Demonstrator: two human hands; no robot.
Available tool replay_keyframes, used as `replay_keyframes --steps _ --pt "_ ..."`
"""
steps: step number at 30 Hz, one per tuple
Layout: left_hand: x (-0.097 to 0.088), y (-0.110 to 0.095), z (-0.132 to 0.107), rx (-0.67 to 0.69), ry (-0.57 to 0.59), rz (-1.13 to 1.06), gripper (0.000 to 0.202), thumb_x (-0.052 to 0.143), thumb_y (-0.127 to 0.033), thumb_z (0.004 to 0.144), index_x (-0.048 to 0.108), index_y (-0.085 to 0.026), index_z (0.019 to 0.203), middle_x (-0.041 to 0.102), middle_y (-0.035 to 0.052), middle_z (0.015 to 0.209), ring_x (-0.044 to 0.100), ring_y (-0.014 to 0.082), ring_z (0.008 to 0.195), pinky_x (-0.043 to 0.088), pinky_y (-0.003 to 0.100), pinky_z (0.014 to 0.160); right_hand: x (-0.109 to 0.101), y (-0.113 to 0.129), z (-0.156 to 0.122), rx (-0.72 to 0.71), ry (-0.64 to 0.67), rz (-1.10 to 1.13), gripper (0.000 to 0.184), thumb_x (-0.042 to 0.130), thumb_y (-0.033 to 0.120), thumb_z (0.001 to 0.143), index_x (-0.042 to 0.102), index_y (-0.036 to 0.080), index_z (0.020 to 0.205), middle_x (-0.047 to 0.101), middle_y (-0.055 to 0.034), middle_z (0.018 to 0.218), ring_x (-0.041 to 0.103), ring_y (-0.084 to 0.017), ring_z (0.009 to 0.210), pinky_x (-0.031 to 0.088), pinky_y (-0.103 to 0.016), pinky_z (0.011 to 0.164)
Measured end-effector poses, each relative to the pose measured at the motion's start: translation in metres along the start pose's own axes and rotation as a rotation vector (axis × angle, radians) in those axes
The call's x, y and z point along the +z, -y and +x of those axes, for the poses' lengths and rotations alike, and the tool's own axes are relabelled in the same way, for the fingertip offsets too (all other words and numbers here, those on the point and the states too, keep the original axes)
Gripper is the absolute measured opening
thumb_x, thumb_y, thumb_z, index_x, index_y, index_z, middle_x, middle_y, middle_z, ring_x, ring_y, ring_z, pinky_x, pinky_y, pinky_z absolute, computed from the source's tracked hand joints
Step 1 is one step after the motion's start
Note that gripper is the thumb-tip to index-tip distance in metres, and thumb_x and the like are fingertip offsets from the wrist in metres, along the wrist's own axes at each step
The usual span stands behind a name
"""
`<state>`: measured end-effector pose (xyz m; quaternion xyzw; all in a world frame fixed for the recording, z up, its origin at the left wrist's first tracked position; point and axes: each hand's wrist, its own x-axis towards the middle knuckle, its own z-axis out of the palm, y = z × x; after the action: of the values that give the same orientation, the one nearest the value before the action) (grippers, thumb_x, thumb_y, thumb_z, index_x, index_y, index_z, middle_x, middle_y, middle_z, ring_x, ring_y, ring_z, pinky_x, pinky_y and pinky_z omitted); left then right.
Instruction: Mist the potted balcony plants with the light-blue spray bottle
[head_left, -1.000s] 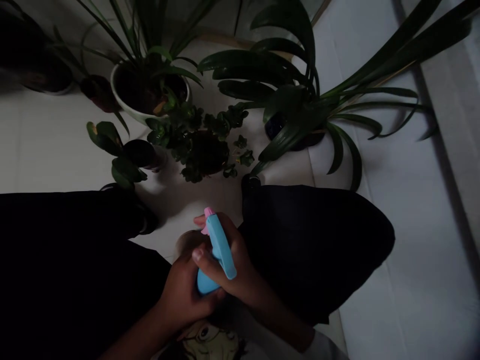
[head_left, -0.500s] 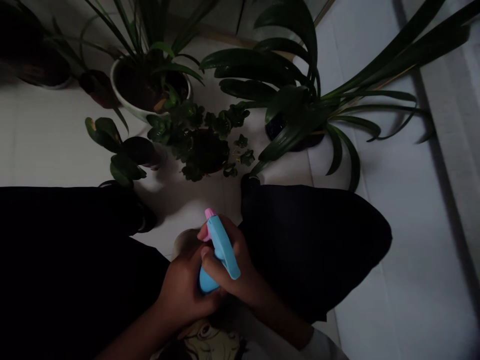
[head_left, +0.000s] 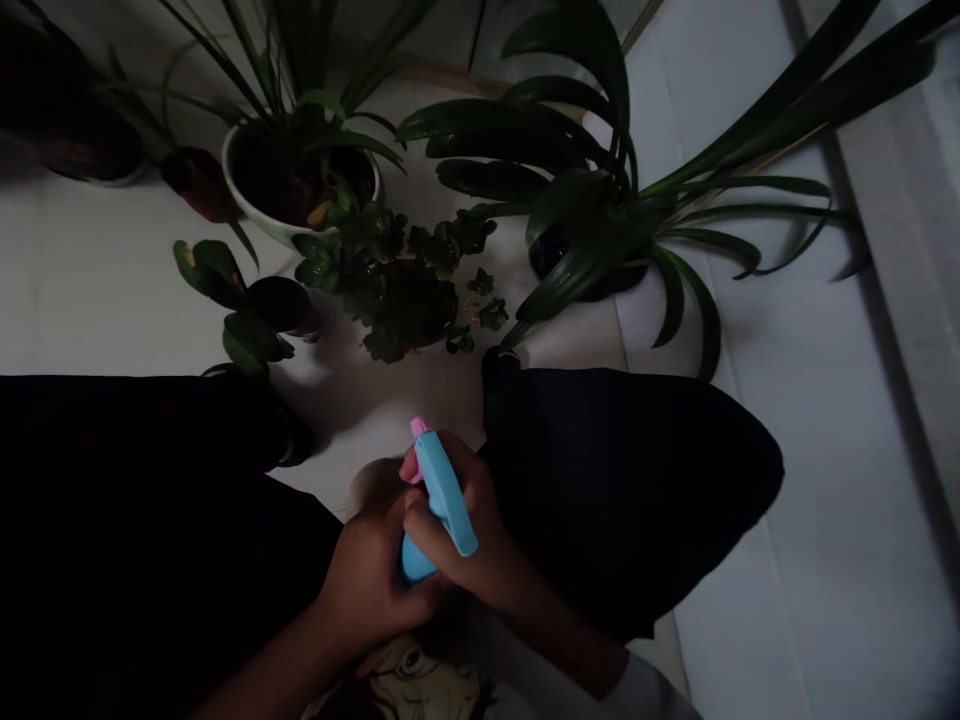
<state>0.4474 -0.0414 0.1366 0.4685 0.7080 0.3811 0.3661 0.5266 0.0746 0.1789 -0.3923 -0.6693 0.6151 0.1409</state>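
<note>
A light blue spray bottle (head_left: 441,497) with a pink nozzle is held between my knees, low in the middle of the view. My right hand (head_left: 472,540) wraps round its head, with fingers closed on the trigger side. My left hand (head_left: 371,585) grips the bottle's body from below and from the left. The nozzle points up toward a small dark pot of leafy plant (head_left: 409,290) on the white floor. The bottle's lower part is hidden by my hands.
Several potted plants stand on the white floor: a white pot (head_left: 289,180) with long leaves, a small dark pot (head_left: 277,305), a large strap-leaved plant (head_left: 600,220). My dark-trousered knees (head_left: 622,480) fill the lower frame. A window sill runs along the right.
My hands and the spray bottle have shifted only slightly; my right hand's fingers have curled a little tighter on the bottle's head. The plants have not moved.
</note>
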Motion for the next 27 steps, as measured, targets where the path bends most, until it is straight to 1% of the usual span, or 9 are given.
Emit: replay_keyframes --steps 3,6,9,12,16,20,23,25,27 --pt "0.001 0.003 -0.001 -0.034 0.037 0.013 0.02 0.06 -0.033 0.068 0.062 -0.02 0.084 0.072 0.0046 0.077 0.068 0.0224 0.061 0.054 0.031 0.054 0.001 0.0 0.0 0.046 -0.019 -0.005 0.018 0.055 0.014 0.065 0.056 0.024 0.081 0.06 0.0003 0.08 0.06 -0.017 0.074 0.052 -0.03 0.069" --pt "0.003 0.005 0.0 -0.044 0.017 0.021 0.02 0.059 -0.034 0.07 0.062 -0.019 0.083 0.073 0.005 0.074 0.069 0.0228 0.059 0.054 0.031 0.052 0.0 0.002 0.0 0.049 0.007 0.047 0.029 0.058 0.017 0.07 0.061 0.024 0.097 0.066 -0.0021 0.095 0.064 -0.018 0.085 0.055 -0.031 0.077" --pt "0.003 0.004 0.001 -0.041 0.002 0.012 0.016 0.057 -0.033 0.07 0.06 -0.02 0.077 0.071 0.0041 0.068 0.068 0.0225 0.055 0.053 0.031 0.049 -0.001 0.005 0.001 0.022 -0.008 0.037 0.039 0.062 0.02 0.073 0.063 0.024 0.112 0.066 -0.0046 0.109 0.066 -0.019 0.093 0.056 -0.032 0.084" --pt "0.002 0.002 0.002 -0.035 0.009 0.015 0.014 0.056 -0.033 0.071 0.059 -0.02 0.074 0.069 0.0037 0.065 0.066 0.0217 0.052 0.051 0.03 0.048 -0.002 0.006 0.0 0.019 -0.023 0.023 0.031 0.062 0.021 0.075 0.064 0.023 0.106 0.067 -0.0044 0.103 0.067 -0.018 0.09 0.056 -0.032 0.085" --pt "0.0 -0.001 0.001 -0.025 0.029 0.011 0.021 0.055 -0.032 0.068 0.064 -0.019 0.083 0.072 0.0047 0.072 0.069 0.0232 0.058 0.054 0.032 0.053 -0.001 0.002 -0.003 0.009 -0.044 0.034 0.02 0.057 0.017 0.07 0.06 0.022 0.089 0.064 -0.0014 0.087 0.065 -0.017 0.08 0.055 -0.029 0.075" --pt "0.0 0.001 0.001 -0.084 0.064 -0.01 0.029 0.054 -0.032 0.068 0.067 -0.018 0.089 0.074 0.0043 0.072 0.07 0.024 0.059 0.054 0.032 0.054 0.001 -0.003 -0.003 0.055 -0.047 0.049 0.013 0.057 0.017 0.068 0.056 0.022 0.08 0.06 0.0012 0.077 0.061 -0.015 0.069 0.052 -0.027 0.067" --pt "0.001 0.003 0.002 -0.127 0.078 -0.016 0.032 0.053 -0.035 0.068 0.069 -0.016 0.088 0.075 0.0065 0.073 0.07 0.0255 0.06 0.055 0.034 0.055 0.001 -0.004 -0.001 0.072 -0.023 0.077 0.015 0.06 0.02 0.073 0.059 0.022 0.087 0.064 -0.0006 0.084 0.065 -0.016 0.076 0.055 -0.028 0.072" --pt "0.002 0.005 0.002 -0.16 0.103 -0.026 0.032 0.052 -0.037 0.071 0.07 -0.016 0.086 0.077 0.0083 0.077 0.072 0.0268 0.063 0.056 0.036 0.057 0.001 -0.005 -0.001 0.061 -0.024 0.07 0.023 0.063 0.024 0.077 0.062 0.022 0.099 0.067 -0.0028 0.096 0.067 -0.018 0.086 0.056 -0.03 0.081" --pt "0.002 0.006 0.002 -0.179 0.125 -0.037 0.032 0.051 -0.038 0.073 0.07 -0.016 0.086 0.078 0.0094 0.08 0.073 0.0281 0.067 0.057 0.037 0.059 0.002 -0.006 -0.001 0.038 -0.031 0.06 0.029 0.065 0.028 0.078 0.062 0.023 0.107 0.068 -0.0041 0.102 0.067 -0.019 0.093 0.056 -0.032 0.084"
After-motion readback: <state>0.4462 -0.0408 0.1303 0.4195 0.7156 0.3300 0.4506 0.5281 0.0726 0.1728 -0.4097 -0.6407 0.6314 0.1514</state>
